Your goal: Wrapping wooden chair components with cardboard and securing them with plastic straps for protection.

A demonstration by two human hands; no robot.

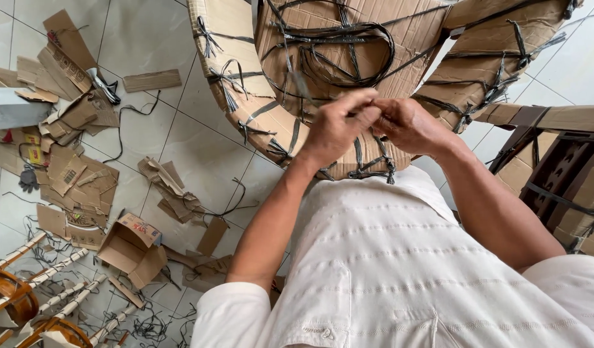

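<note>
Both hands meet at frame centre-top over the cardboard-wrapped chair frame [258, 109]. Left hand [335, 129] and right hand [410, 125] have fingers pinched shut on a dark strap [301, 87], whose long axis runs up-left from the hands. Cardboard scraps [71, 116] lie at left.

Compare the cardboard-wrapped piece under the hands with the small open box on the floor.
The wrapped piece is large, curved and bound with dark straps; the small open box is little, angular and strapless, flaps loose. Both hands, left hand and right hand, work at the wrapped piece; the box lies untouched among scraps. Both are brown cardboard.
</note>
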